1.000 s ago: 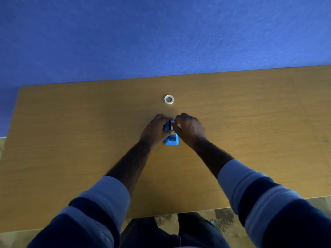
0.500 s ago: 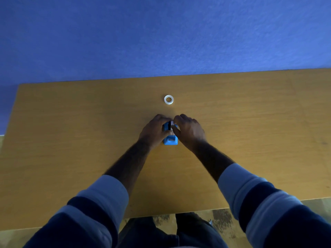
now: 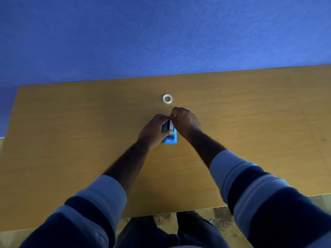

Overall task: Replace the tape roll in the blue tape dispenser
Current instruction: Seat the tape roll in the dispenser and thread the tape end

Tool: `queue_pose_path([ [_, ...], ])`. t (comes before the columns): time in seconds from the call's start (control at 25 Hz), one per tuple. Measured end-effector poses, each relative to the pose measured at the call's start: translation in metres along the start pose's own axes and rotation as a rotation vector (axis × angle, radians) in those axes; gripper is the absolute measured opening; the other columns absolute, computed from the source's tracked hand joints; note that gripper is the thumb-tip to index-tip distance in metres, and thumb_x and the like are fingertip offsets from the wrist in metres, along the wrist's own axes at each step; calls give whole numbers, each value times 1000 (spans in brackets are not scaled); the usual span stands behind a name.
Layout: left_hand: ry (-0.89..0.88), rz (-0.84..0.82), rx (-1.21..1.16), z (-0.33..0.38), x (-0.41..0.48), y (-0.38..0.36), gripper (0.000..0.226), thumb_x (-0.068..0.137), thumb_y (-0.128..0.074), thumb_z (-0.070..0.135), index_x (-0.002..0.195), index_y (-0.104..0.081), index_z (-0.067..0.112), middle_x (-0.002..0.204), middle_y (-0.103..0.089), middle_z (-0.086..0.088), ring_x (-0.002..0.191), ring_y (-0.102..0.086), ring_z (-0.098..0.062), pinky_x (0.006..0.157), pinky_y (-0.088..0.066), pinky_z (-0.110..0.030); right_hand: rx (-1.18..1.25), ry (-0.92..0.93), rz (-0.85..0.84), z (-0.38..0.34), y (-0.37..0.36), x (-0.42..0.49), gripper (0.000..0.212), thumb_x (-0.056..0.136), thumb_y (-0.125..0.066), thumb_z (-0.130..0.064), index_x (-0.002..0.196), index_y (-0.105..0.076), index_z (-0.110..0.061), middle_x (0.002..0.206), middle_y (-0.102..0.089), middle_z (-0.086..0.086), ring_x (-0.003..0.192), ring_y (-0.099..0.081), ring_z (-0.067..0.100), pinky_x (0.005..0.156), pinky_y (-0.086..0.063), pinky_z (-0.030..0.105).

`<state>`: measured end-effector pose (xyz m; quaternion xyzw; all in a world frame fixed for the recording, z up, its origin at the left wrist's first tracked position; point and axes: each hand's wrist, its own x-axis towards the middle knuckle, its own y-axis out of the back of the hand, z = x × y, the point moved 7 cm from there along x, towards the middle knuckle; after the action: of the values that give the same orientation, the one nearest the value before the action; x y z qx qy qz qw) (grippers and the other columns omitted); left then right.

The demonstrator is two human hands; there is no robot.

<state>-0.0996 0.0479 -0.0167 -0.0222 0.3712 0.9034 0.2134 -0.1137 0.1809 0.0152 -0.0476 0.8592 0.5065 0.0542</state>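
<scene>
The left hand point(image 3: 153, 130) is wrapped around the left side of the blue tape dispenser point(image 3: 170, 136), fingers curled over its far end and thumb pressed against its near top, gripping it as it sits on the wooden tabletop point(image 3: 71, 131). The dispenser lies directly between the two hands, its near end poking out toward the person below both sets of knuckles. A white tape roll point(image 3: 171, 124) stands on edge in the dispenser's slot, just right of the left hand's fingertips. The right hand point(image 3: 186, 122) meets it from the right side, fingers pinched narrowly on the roll's upper rim and touching the left hand's fingertips there. Beyond the right hand's knuckles, a little farther across the tabletop and apart from both hands, a second white ring of tape point(image 3: 167, 98) lies flat.
</scene>
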Motion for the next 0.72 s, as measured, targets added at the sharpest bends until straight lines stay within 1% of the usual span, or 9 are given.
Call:
queue_pose_path([
  [0.08,-8,14,-7,0,-3,1,55,83,-76,29,135,-57,31,131,-57,9,114,-58,-9,98,-51,-36,32,-2,-7,2,-1,1,10,96,-56,-19,94,-62,-12,90,-63,5,76,-59,25,60,-40,30],
  [0.28,-28,74,-39,1,-8,1,45,85,-78,24,124,-57,28,124,-59,9,109,-59,-7,93,-55,-35,40,92,35,-3,3,-9,9,95,-60,-16,94,-64,-9,91,-65,7,74,-63,24,58,-53,35],
  [0.36,-26,75,-59,0,-7,2,40,85,-77,22,121,-59,26,121,-60,9,107,-60,-8,93,-55,-37,34,138,48,-6,2,-20,9,95,-61,-15,97,-66,-7,95,-65,10,76,-64,25,60,-55,38],
  [0.48,-25,46,-77,1,-4,3,38,87,-75,19,123,-62,21,124,-60,5,110,-61,-12,97,-54,-41,22,178,85,-9,1,-35,9,93,-64,-13,101,-66,-7,96,-65,9,78,-64,23,60,-55,37],
  [0.6,-27,46,-79,1,-3,5,43,83,-77,21,123,-62,22,123,-60,6,110,-60,-11,96,-53,-41,34,131,79,-9,1,-29,11,96,-60,-14,98,-66,-6,94,-65,9,77,-63,24,60,-54,38],
  [0.72,-15,43,-53,-1,-5,2,50,78,-82,28,123,-59,26,121,-59,9,106,-58,-8,91,-53,-34,43,60,41,-6,1,-13,16,96,-57,-17,94,-68,-5,93,-64,10,76,-62,26,60,-51,36],
])
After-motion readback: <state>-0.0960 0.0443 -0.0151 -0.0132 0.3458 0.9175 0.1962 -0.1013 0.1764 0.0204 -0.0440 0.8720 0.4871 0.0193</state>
